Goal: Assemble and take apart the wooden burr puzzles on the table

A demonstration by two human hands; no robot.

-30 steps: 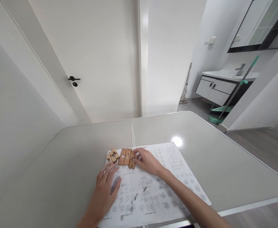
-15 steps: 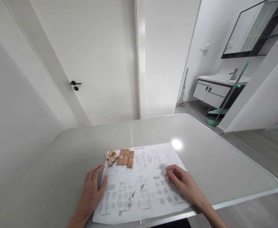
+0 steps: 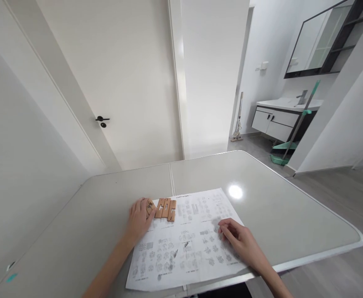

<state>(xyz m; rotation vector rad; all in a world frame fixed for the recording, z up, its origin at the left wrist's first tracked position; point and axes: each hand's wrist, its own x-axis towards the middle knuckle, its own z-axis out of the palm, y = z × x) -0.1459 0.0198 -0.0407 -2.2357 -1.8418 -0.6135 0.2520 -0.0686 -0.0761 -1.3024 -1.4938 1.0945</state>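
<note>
Lower centre of the frame, left hand (image 3: 139, 217) covers part of a small light-brown wooden block cluster (image 3: 151, 205), fingers and thumb around it; cannot tell whether they squeeze it or just rest. Right hand (image 3: 237, 239), lower right of centre, is loosely curled, gap by the thumb, nothing visible in it.

Progress: three flat orange-brown wooden plates with cut-outs (image 3: 164, 214) lie lined up just right of the cluster, the rightmost a bit lower in the frame; that row looks done. Cluster looks like the part in hand. What's left: unclear; no gap or slot shows where anything more belongs.

Counts: hands, two. Plates, three. Cluster, one; blocks in it uncountable, fingers hide some. White printed paper sheet (image 3: 197, 227), one, lower centre, under the plates. Pale grey table with a light rim (image 3: 262, 207), one, across the lower half. Black metal door handle (image 3: 102, 118), one, left of centre. Silver-poled mop (image 3: 240, 118), one, upper right.
</note>
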